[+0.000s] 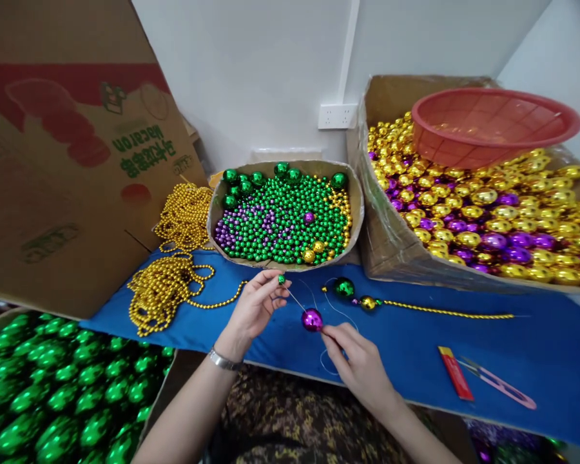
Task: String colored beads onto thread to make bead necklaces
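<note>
Between the thumb and forefinger of my left hand [261, 303] is a small green bead [281, 279]. My right hand [357, 361] pinches the lower end of a needle, close under a large shiny purple bead [312, 319]. The needle's thin shaft [297, 298] runs up from the purple bead toward the green one; whether it enters the green bead I cannot tell. Loose clear thread [341, 314] curls on the blue cloth behind my hands. Near it lie a dark green ball [344, 287], a gold ball [368, 303] and a gold beaded strand [444, 309].
A low cardboard bin [359, 225] of small beads stands ahead. Gold bead chains [159, 290] lie left, beside a tall carton [77, 161]. A box of gold and purple balls [391, 258] holds a red basket [493, 129]. Pink-handled tweezers [507, 390] and a red-yellow packet [455, 374] lie right.
</note>
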A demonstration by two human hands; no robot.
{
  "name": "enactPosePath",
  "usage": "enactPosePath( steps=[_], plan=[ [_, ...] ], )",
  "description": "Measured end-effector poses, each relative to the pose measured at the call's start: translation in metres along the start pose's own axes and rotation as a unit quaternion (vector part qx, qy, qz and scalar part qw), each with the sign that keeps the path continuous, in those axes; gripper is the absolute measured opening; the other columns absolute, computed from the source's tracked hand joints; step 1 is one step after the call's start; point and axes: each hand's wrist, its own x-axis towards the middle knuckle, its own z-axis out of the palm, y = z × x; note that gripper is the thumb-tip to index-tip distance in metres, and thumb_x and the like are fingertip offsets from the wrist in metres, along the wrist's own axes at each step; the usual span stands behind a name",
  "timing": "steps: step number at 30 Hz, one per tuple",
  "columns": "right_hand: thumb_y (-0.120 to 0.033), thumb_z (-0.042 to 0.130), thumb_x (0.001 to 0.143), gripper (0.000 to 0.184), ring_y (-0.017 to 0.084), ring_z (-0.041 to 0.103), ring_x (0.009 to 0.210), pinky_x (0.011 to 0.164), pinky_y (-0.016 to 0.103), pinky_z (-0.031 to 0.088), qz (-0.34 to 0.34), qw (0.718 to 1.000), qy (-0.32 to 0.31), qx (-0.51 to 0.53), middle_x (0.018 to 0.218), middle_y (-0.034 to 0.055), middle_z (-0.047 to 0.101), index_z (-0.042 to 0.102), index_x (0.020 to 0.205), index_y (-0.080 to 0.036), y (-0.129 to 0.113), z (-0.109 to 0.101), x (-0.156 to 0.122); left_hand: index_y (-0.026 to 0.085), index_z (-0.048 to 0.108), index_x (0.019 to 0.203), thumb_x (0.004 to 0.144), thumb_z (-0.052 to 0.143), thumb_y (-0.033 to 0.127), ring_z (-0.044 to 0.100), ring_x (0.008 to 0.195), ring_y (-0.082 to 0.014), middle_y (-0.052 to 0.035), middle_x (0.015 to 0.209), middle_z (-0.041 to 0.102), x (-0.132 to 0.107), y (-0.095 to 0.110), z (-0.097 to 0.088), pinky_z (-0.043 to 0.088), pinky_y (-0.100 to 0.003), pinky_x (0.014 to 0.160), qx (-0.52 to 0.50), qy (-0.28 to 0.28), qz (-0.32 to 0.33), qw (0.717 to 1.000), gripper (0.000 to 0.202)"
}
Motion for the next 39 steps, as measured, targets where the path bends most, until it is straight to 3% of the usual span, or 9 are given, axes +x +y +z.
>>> enactPosePath(
  steps=[11,21,39],
  plan=[
    [-0.023,0.044,0.096,0.018,0.014,0.06,0.066,0.061,0.025,0.046,0.0,1.0,-0.008,-0.007,0.079,0.0036,0.062,0.062,0.1,-0.019,-0.0028,-0.0009,-0.003,0.014,0.063,0.099,0.075,0.074,0.024,0.066,0.071,-0.0118,-0.009,0.091,0.071,-0.0092,-0.0001,-0.0018,0.052,-0.02,0.06,0.033,-0.011,0.058,0.998,0.029],
    [-0.025,0.046,0.096,0.017,0.015,0.061,0.065,0.061,0.026,0.048,-0.021,1.0,0.0,0.0,0.079,0.0044,0.062,0.062,0.1,-0.02,-0.002,-0.003,-0.0035,0.013,0.062,0.096,0.071,0.077,0.03,0.068,0.064,-0.0143,-0.0076,0.084,0.071,-0.0108,-0.0029,0.0023,0.055,-0.024,0.058,0.025,-0.004,0.039,0.999,0.033],
    [-0.024,0.044,0.096,0.02,0.014,0.06,0.065,0.06,0.025,0.048,-0.008,1.0,-0.001,-0.016,0.076,0.004,0.062,0.063,0.102,-0.019,-0.0048,-0.0066,-0.0062,0.014,0.062,0.1,0.074,0.075,0.03,0.069,0.066,-0.0148,-0.0069,0.087,0.07,-0.0115,-0.0062,-0.002,0.057,-0.024,0.059,0.071,-0.001,0.064,0.995,0.033]
  ],
)
